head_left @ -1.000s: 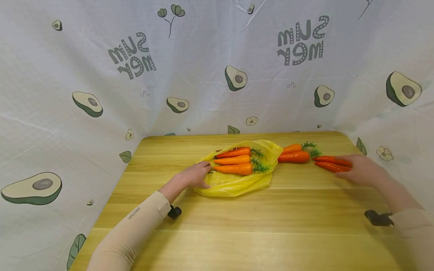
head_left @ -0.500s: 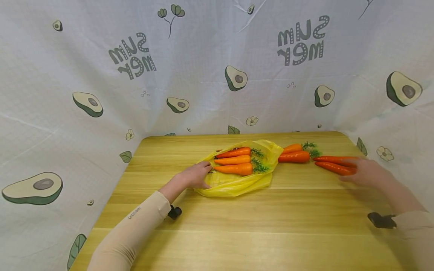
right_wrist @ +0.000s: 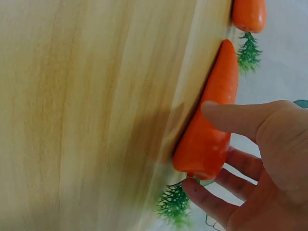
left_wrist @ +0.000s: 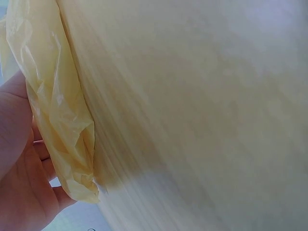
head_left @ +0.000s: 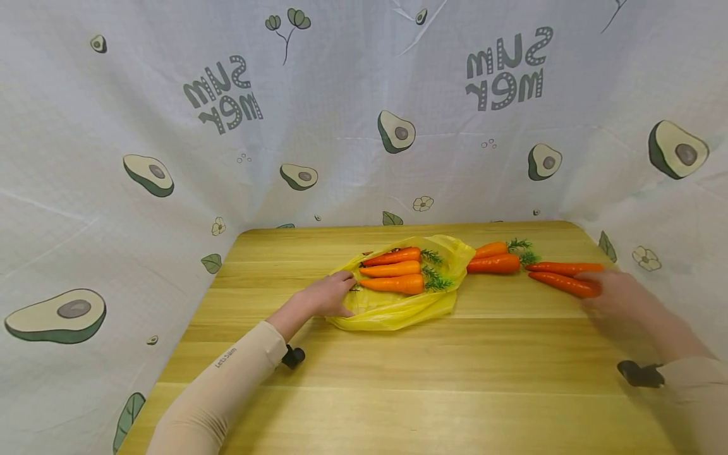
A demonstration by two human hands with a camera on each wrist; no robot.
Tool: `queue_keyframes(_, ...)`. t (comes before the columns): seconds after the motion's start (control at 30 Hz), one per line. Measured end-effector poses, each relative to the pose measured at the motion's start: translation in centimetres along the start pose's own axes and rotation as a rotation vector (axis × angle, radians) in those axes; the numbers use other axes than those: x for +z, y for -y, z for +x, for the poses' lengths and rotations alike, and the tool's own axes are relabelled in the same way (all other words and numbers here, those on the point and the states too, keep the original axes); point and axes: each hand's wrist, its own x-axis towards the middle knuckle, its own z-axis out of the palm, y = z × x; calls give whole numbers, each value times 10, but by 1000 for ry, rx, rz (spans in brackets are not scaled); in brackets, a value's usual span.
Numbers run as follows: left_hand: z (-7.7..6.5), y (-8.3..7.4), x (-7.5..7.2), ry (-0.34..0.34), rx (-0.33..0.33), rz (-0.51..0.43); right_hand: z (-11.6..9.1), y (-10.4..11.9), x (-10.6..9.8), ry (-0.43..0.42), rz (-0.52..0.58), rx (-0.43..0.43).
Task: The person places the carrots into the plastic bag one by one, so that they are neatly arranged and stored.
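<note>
A yellow plastic bag [head_left: 392,320] lies spread on the table, several orange carrots [head_left: 392,285] with green tops on it. At its left end my left hand [head_left: 331,295] holds the bag's edge; in the left wrist view the crumpled film [left_wrist: 60,110] falls between thumb and fingers. On the right, two more carrots [head_left: 565,284] lie side by side, tips toward the bag. My right hand [head_left: 622,294] is at their thick ends, covering the tops. The right wrist view has its thumb over one carrot [right_wrist: 207,139], with loosely bent fingers behind.
Two other carrots [head_left: 493,263] stick out past the bag's right end, their leafy tops near the tips of the right pair. Everything rests on a wooden table [head_left: 398,385]. A white cloth [head_left: 341,95] printed with avocados surrounds it at the back and sides.
My right hand has slid a little to the right along the pair of carrots, uncovering more of their thick ends. The carrots' tips, the bag and my left hand stay in place.
</note>
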Motion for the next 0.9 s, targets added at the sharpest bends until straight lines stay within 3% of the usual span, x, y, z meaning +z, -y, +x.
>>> queue_keyframes(0.1,1,0,0,-5,3,-4,-3,5,0,-3,47,-1)
queue_keyframes(0.2,1,1,1,-10,3,-5,-7,11,3,-43,-13,-82)
queue_keyframes(0.37,2,1,1,-13,0,-10,-8,17,6,-189,-257,-374)
queue_keyframes(0.47,1,0,0,-8,-3,-7,-9,19,5,-194,-300,-374)
queue_keyframes(0.63,-1,-1,-1,-10,-4,-10,-11,21,2,-96,-271,-182)
queue_keyframes(0.77,0,-1,-1,-10,-4,-11,-10,23,2,-108,-219,-197)
queue_keyframes(0.9,0,-1,-1,-11,-3,-16,-8,25,2,-164,-240,-307)
